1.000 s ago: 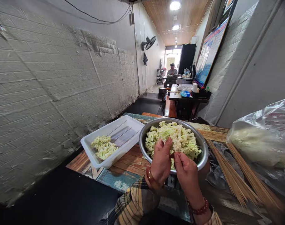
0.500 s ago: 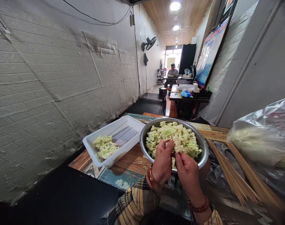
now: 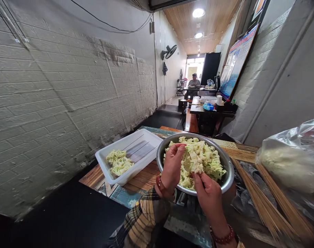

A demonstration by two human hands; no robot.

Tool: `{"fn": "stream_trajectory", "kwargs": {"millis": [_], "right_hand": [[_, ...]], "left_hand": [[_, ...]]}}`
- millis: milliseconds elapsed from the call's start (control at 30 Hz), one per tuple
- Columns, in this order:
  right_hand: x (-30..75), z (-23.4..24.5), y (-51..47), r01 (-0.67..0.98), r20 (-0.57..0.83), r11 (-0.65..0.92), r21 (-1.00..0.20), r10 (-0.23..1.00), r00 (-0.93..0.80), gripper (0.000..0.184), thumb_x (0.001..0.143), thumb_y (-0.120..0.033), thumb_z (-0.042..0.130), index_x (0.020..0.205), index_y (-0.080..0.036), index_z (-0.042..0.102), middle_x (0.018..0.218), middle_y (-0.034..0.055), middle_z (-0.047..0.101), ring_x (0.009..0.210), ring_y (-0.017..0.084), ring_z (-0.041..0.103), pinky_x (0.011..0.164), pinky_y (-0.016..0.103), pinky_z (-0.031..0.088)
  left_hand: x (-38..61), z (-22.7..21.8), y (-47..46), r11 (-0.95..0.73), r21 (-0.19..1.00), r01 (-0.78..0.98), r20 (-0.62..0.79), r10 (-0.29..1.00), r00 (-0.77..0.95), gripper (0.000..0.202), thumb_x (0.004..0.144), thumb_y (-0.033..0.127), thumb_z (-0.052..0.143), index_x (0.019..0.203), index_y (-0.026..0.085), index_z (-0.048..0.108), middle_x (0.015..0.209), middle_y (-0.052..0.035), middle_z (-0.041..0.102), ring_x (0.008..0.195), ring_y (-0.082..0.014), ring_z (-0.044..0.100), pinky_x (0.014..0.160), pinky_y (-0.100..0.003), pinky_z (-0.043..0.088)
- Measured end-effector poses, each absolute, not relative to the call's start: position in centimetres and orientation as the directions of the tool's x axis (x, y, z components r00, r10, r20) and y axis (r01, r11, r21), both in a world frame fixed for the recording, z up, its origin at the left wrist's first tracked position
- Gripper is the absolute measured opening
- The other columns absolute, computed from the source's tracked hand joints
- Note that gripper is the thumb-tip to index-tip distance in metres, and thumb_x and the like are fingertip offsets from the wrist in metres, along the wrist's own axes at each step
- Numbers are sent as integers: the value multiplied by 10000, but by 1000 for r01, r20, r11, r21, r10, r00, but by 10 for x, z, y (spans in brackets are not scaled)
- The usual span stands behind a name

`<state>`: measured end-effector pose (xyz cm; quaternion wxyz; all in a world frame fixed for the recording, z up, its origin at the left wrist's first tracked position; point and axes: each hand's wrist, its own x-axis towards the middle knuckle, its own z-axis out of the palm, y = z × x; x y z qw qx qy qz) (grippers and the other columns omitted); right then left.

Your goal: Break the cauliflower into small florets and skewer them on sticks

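Note:
A steel bowl (image 3: 230, 174) full of cauliflower florets sits on the wooden table in front of me. Over its near side, my left hand (image 3: 172, 165) and my right hand (image 3: 208, 194) both pinch one large cauliflower piece (image 3: 194, 160), holding it between them just above the heap. The left hand's fingers curl round the piece's left side; the right hand grips it from below. To the left of the bowl stands a white plastic tray (image 3: 143, 144) with a few florets (image 3: 118, 163) in its near end.
Several thin bamboo skewers (image 3: 260, 199) lie in bundles right of the bowl. A clear plastic bag (image 3: 293, 162) with pale contents sits at far right. A brick wall runs along the left. Far down the room a person sits behind dark tables (image 3: 210, 112).
Both hands have lifted a larger cauliflower piece up from the heap and spread slightly apart. The camera has shifted a little, so the bowl and tray sit lower and further right.

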<state>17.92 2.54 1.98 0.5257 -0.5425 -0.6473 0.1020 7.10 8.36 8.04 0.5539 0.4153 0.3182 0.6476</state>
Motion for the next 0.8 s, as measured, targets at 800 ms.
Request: {"fn": "stream_trajectory", "kwargs": {"millis": [800], "right_hand": [[181,21,26,597,569,384,-705,808,152,422,935,-452,392,671,-204,608,519,10,612,483,153,559,501,250,407]], "left_hand": [[60,84,85,-196,963,-185,211,975,67,214,674,352,718,736,152,677,653,0,582,589,-97,455,542,-206,333]]}}
